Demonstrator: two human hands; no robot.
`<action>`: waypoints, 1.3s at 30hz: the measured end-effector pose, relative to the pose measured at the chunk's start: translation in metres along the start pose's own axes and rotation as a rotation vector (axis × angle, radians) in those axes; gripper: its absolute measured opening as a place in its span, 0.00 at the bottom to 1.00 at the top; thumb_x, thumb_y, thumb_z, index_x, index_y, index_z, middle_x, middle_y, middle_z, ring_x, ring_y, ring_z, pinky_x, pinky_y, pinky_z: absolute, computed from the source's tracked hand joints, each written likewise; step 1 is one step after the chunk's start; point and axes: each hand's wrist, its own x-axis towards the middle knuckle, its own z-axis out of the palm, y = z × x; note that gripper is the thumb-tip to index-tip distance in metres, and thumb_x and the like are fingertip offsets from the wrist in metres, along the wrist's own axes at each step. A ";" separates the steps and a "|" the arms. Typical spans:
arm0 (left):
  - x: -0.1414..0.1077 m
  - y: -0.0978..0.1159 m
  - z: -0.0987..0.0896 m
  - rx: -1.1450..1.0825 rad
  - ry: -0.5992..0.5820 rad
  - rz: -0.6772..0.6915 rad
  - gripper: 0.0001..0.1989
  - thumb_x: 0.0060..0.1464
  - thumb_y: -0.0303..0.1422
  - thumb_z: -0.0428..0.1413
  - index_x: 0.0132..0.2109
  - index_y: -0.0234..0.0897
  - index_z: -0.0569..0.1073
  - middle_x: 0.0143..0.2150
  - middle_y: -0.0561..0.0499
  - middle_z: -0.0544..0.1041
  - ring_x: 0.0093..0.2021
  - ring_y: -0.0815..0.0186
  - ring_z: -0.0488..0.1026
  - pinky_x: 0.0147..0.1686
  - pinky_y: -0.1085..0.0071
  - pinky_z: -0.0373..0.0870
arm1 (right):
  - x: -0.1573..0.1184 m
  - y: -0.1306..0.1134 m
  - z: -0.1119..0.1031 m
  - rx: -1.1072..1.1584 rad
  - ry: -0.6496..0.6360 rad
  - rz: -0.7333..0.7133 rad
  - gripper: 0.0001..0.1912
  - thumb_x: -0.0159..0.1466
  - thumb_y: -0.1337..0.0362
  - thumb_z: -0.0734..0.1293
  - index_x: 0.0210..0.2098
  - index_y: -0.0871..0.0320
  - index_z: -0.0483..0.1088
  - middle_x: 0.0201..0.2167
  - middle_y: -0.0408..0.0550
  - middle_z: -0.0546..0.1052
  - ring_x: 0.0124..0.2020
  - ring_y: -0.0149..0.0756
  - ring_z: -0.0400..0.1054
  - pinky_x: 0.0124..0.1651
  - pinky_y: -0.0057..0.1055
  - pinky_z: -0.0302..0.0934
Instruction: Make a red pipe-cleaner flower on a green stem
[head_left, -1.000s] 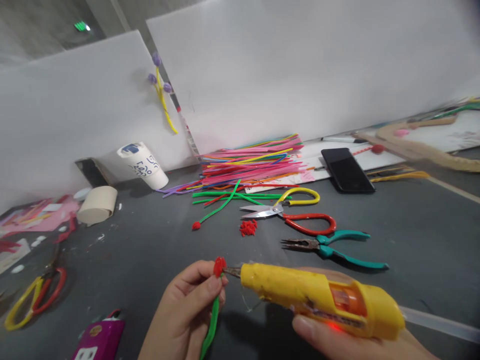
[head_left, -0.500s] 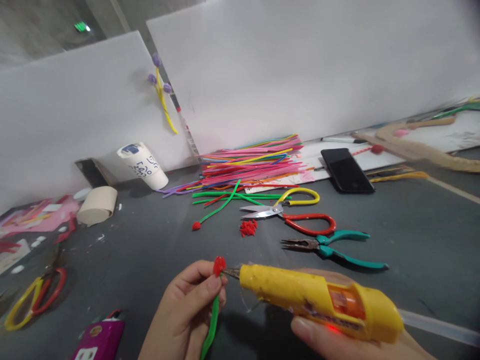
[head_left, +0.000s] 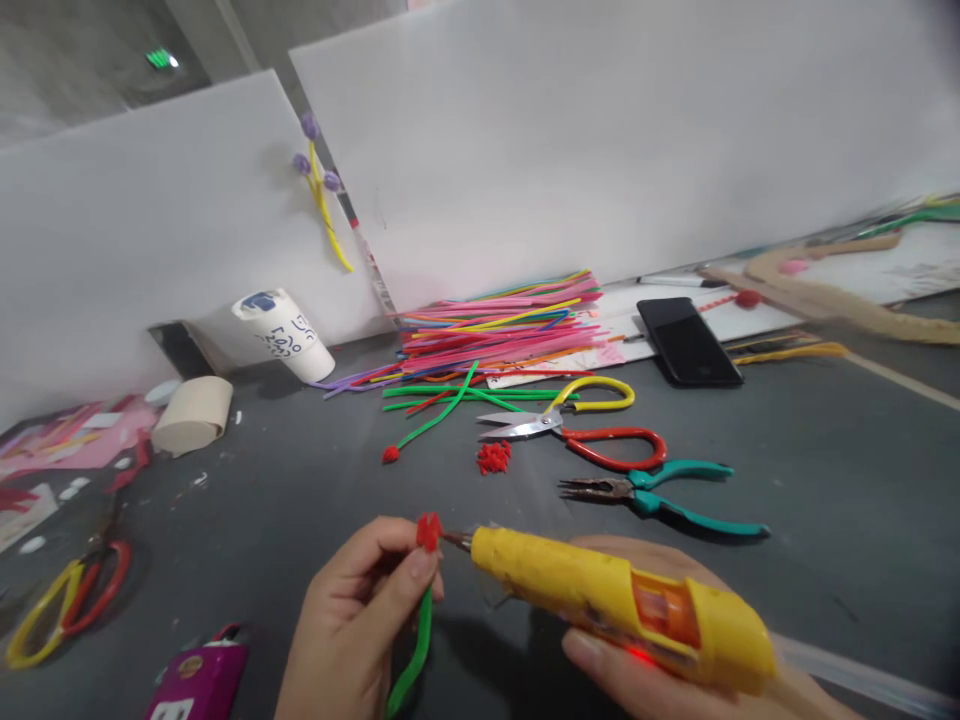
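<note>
Between the fingertips of my left hand [head_left: 367, 610] is a green stem [head_left: 417, 650] topped by a red fuzzy tip [head_left: 428, 532]. My right hand [head_left: 637, 670] is wrapped round a yellow glue gun [head_left: 585, 585], whose metal nozzle points left, close beside the red tip. A red light glows on the gun's underside. Beyond my hands lie a small pile of red pieces [head_left: 494, 458] and another green stem with a red tip [head_left: 435, 425]. Scissors with yellow and red handles [head_left: 611, 440] and green-handled pliers [head_left: 675, 495] rest behind the glue gun.
Colourful fuzzy stems [head_left: 495, 335] are heaped at the back, beside a black phone [head_left: 688, 340]. A white cup [head_left: 285, 335] and a beige roll [head_left: 193, 414] stand back left. Other scissors [head_left: 75, 600] and a purple box [head_left: 199, 680] lie front left.
The glue gun and my right hand have shifted slightly left. My left hand has also moved a little left with the stem, and the red tip looks turned.
</note>
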 end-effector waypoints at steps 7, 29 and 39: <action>0.006 0.016 -0.019 -0.002 0.053 0.054 0.11 0.40 0.39 0.69 0.28 0.38 0.78 0.22 0.56 0.73 0.23 0.75 0.65 0.23 0.86 0.64 | 0.017 0.024 0.016 0.151 -0.131 0.291 0.17 0.44 0.72 0.65 0.35 0.54 0.70 0.27 0.39 0.75 0.28 0.32 0.71 0.26 0.21 0.61; 0.026 -0.009 -0.003 0.064 -0.241 -0.017 0.08 0.51 0.34 0.62 0.33 0.34 0.73 0.22 0.53 0.77 0.18 0.72 0.70 0.15 0.80 0.62 | 0.069 0.006 -0.005 -0.989 -0.232 0.042 0.12 0.67 0.61 0.63 0.34 0.59 0.77 0.28 0.48 0.79 0.31 0.38 0.74 0.30 0.29 0.61; 0.023 -0.009 0.000 0.036 -0.264 -0.041 0.08 0.50 0.35 0.63 0.31 0.35 0.74 0.23 0.53 0.77 0.19 0.72 0.70 0.16 0.80 0.62 | 0.119 0.040 0.008 -1.034 -0.123 -0.014 0.14 0.68 0.60 0.65 0.52 0.59 0.68 0.51 0.51 0.72 0.46 0.41 0.71 0.47 0.43 0.68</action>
